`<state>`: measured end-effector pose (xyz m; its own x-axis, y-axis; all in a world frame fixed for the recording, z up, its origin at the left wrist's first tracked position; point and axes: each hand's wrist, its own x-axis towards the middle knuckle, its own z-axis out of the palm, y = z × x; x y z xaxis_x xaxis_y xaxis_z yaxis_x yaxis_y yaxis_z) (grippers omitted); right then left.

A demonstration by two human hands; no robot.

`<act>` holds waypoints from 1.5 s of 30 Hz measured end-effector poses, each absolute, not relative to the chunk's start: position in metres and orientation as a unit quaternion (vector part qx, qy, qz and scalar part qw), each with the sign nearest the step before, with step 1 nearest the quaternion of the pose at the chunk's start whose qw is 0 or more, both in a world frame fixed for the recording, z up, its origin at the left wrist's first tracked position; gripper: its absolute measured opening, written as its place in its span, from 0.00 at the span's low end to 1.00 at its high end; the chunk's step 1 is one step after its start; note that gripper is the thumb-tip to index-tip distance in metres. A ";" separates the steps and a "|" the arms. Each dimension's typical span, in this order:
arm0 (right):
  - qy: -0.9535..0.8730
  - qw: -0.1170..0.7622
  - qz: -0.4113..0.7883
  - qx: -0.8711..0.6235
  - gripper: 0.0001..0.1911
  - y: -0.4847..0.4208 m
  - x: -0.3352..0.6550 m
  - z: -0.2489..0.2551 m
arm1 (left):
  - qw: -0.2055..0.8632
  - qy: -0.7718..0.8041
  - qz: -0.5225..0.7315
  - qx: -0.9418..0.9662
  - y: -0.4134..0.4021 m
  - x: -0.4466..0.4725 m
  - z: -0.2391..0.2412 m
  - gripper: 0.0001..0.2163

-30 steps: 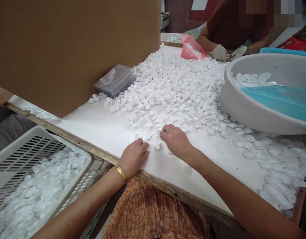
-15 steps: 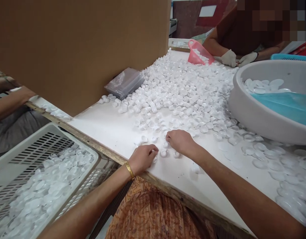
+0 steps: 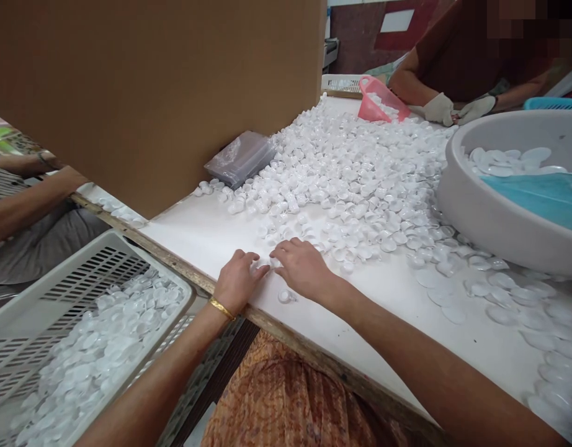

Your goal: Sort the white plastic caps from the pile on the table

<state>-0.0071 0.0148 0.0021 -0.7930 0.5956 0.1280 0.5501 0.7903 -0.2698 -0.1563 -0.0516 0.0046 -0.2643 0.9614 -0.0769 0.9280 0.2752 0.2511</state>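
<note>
Presumably, the heap of white pieces (image 3: 342, 180) is spread back from the near edge so that a bare strip of the bench (image 3: 188, 233) leaves working room, and the crate (image 3: 93, 268) sits below the edge to keep its contents apart. The left hand (image 3: 237, 280) and right hand (image 3: 302, 268) face each other, fingers curled, thumbs parted; white shows between them, but whether either pinches a piece cannot be told. One loose piece (image 3: 285, 297) lies just nearer the edge. Half a second ago, the hands were farther apart, with more loose pieces showing around them.
</note>
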 end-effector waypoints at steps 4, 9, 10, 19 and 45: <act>-0.958 0.054 0.080 -0.271 0.08 0.017 -0.027 -0.004 | 0.144 0.766 0.090 0.620 -0.054 -0.157 -0.003 0.11; -0.925 0.047 0.145 -0.348 0.14 0.023 -0.016 -0.002 | 0.235 0.734 0.240 0.590 -0.064 -0.151 -0.008 0.09; -0.921 0.050 0.152 -0.355 0.14 0.024 -0.014 -0.001 | 0.240 0.728 0.257 0.589 -0.065 -0.150 -0.009 0.09; -0.929 0.041 0.116 -0.349 0.15 0.027 -0.013 -0.008 | 0.169 0.740 0.203 0.618 -0.054 -0.168 0.005 0.10; -0.903 0.118 0.044 -0.411 0.12 0.061 -0.010 -0.011 | 0.116 0.792 0.039 0.598 -0.014 -0.172 0.005 0.11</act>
